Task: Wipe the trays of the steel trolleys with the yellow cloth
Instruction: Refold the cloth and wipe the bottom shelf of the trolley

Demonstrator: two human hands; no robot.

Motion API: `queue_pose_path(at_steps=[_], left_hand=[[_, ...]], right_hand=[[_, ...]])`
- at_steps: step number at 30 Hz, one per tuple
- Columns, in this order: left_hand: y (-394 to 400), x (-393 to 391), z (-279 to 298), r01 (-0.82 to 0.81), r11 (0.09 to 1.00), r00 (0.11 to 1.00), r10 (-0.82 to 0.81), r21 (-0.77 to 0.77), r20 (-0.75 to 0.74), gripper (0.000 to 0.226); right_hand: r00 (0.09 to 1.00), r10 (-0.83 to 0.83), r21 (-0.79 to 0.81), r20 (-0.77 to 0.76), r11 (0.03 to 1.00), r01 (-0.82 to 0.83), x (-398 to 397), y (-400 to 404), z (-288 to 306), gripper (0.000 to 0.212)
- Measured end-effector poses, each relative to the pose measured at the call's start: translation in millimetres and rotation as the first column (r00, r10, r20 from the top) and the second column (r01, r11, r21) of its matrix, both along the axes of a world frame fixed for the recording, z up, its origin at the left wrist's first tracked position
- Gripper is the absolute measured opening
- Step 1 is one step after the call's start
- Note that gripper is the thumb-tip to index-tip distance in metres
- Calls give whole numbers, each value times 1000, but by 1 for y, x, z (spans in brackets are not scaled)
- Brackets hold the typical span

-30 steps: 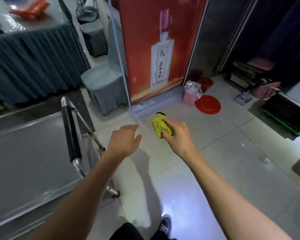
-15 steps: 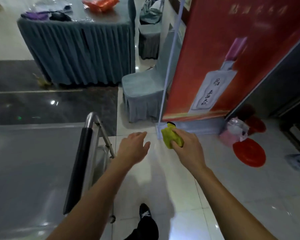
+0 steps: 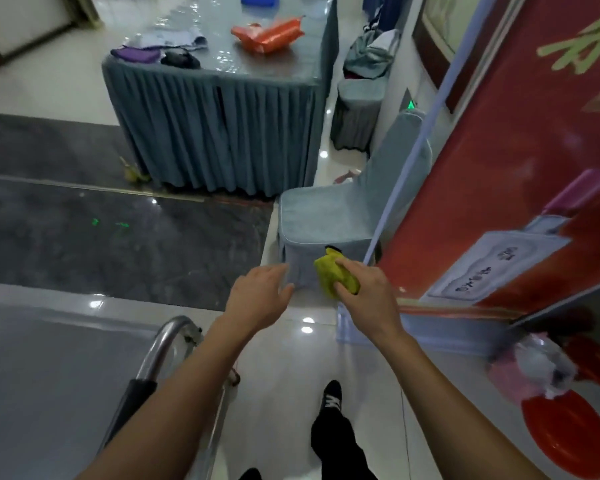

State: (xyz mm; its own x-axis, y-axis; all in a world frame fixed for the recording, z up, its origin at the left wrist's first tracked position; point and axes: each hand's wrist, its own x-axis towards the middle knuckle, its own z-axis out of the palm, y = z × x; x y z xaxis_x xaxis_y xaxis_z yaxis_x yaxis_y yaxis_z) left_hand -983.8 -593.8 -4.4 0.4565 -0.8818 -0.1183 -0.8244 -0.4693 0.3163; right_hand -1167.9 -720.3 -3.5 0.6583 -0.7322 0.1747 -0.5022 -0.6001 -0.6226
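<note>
My right hand [image 3: 368, 296] grips the bunched yellow cloth [image 3: 335, 277] in the air over the floor, in front of a covered chair. My left hand [image 3: 258, 296] hovers just left of it, fingers loosely spread and holding nothing. The steel trolley's top tray [image 3: 49, 382] fills the lower left. Its curved handle with a black grip [image 3: 136, 396] passes under my left forearm. Neither hand touches the trolley.
A grey-blue covered chair [image 3: 326, 220] stands straight ahead. Behind it is a skirted table [image 3: 222, 133] with cloths and an orange packet. A red banner stand [image 3: 516, 202] runs along the right. A pink bag [image 3: 530, 372] and red lids [image 3: 568, 431] lie on the floor at lower right.
The view has swung left and up: the trolley slid toward the lower left, the skirted table and chair came to the centre. Both hands keep their pose, the cloth stays held.
</note>
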Motion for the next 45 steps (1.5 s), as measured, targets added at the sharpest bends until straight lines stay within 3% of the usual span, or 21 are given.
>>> queue_pose_path(at_steps=[5,10,20,30,37,45], left_hand=[[-59,60,0,-134,989,991,133,54,33,51],[-78,121,1,-330,941,944,330,78,9,56],[-66,262,-37,-656,751,746,660,78,-91,46],[-43,386,-26,-842,538,533,841,45,-97,47],[-20,454,-45,-932,339,320,936,129,-145,42],[1,501,-65,-963,33,-8,989,268,-150,54]], right_hand=[[992,126,3,7,992,-126,79,-89,-8,45],[948,318,20,-2,948,-318,175,-128,-12,45],[777,617,64,-122,787,-614,385,-164,-39,49],[555,815,48,-167,569,-821,568,-145,-18,49],[376,917,61,-136,386,-920,695,-120,-38,47],[25,986,154,-163,51,-987,822,-73,-66,50]])
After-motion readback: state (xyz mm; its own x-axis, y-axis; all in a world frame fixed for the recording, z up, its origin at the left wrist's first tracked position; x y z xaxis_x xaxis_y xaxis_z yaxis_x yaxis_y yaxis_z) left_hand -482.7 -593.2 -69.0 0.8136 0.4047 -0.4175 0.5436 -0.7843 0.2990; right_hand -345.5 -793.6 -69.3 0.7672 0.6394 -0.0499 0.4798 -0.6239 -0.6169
